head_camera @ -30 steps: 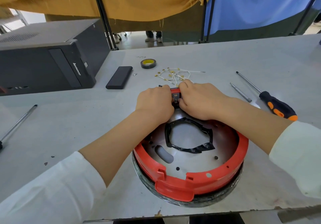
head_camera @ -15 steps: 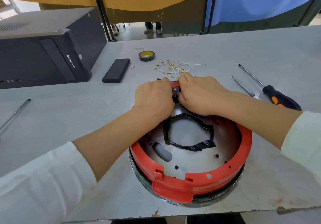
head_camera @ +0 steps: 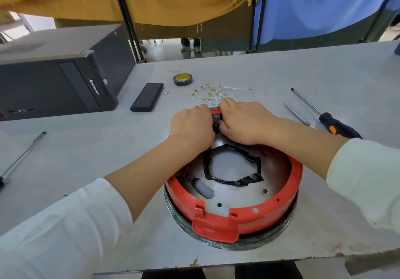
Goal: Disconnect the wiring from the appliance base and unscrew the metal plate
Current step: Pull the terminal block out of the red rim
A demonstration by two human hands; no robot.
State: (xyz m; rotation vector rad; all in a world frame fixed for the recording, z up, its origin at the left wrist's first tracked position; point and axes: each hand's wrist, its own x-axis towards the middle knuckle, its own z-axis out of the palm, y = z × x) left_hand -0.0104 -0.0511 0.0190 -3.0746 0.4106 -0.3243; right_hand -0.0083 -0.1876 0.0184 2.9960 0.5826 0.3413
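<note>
Red appliance base (head_camera: pixel 249 216) sits on the bench (head_camera: pixel 86 149); at its twelve o'clock, left hand (head_camera: pixel 191 128) and right hand (head_camera: pixel 246 123) curl their fingers around the connector block (head_camera: pixel 216 120). Judged: disconnecting step; next, pull it free.

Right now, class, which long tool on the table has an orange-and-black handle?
The screwdriver at far right. The bare bit beside it and the rod at far left show only plain metal shafts.
</note>
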